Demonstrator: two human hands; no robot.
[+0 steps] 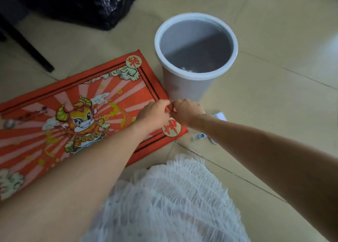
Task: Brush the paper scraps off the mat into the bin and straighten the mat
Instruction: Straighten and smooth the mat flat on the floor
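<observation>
A red mat [76,117] with a cartoon horned figure and pale rays lies skewed on the tiled floor [274,104], filling the view from about 9 o'clock toward the centre. Both hands meet at its short right edge, just above a round cream badge: the left hand [155,113] and the right hand [187,110] are knuckles-up, fingertips touching, apparently pinching the mat's border between them (whether a scrap is also caught there cannot be told). The bin [196,49], pale grey with a white rim, stands upright just beside the mat's far right corner, at roughly 1 o'clock from the hands; a few whitish bits show at its bottom. Pale paper scraps [203,136] lie on the floor off the mat, at about 4 o'clock from the hands, partly hidden by the right forearm. A black plastic bag [82,3] sits at 11 o'clock.
</observation>
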